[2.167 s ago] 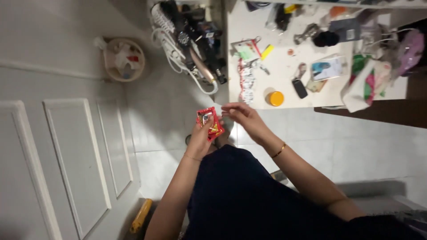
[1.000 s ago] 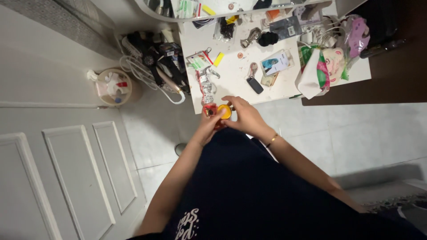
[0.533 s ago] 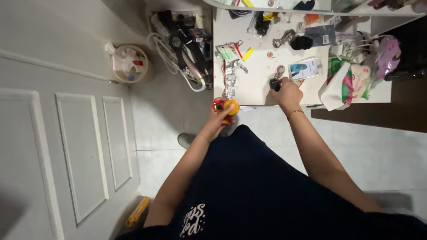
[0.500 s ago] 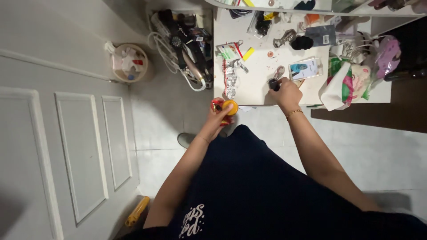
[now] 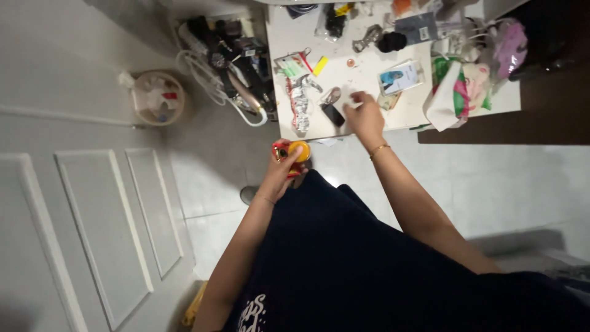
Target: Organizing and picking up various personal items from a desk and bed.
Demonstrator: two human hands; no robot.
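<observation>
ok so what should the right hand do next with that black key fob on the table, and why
Probably close the fingers on the black key fob. The right hand rests open on the white table right beside it, gripping nothing, while the left hand already holds the red packet and yellow lid.

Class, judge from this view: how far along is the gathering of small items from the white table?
Done: the left hand holds a red packet and a small orange jar together, off the table. In hand: the right hand rests on the white table, fingers at a black key fob, not lifted. Left: the foil strip and other clutter lie on the table.
</observation>
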